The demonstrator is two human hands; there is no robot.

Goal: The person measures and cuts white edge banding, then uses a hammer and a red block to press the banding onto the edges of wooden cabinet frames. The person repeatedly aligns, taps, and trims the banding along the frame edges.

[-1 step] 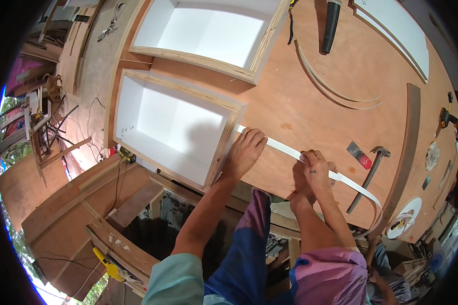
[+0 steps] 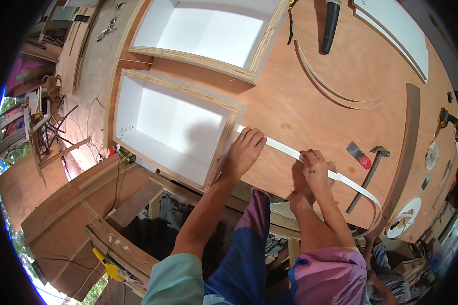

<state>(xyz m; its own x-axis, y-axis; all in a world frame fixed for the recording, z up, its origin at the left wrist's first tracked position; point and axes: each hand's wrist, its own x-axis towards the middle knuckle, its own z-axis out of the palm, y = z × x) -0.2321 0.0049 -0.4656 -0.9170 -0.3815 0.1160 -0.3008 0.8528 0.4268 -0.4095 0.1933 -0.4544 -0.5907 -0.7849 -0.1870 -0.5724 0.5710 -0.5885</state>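
Note:
A white edging strip point(image 2: 285, 148) runs along the table edge from the corner of a white-lined plywood box point(image 2: 223, 134). My left hand point(image 2: 246, 150) has its fingers bent over the strip beside that box. Farther right, my right hand point(image 2: 316, 169) grips the same strip between curled fingers, and the part under the fingers is hidden. Beyond this hand the strip bends round in a loop at the table's right. A claw hammer point(image 2: 370, 175) lies across from my right hand, with a red-handled scraper point(image 2: 360, 155) next to it.
A second white-lined box point(image 2: 198, 51) stands behind the first. Curved thin strips point(image 2: 336, 96), a black-handled tool point(image 2: 332, 28), a long wooden bar point(image 2: 403, 157) and white boards point(image 2: 392, 40) lie on the table point(image 2: 269, 107). A person point(image 2: 384, 274) is at lower right.

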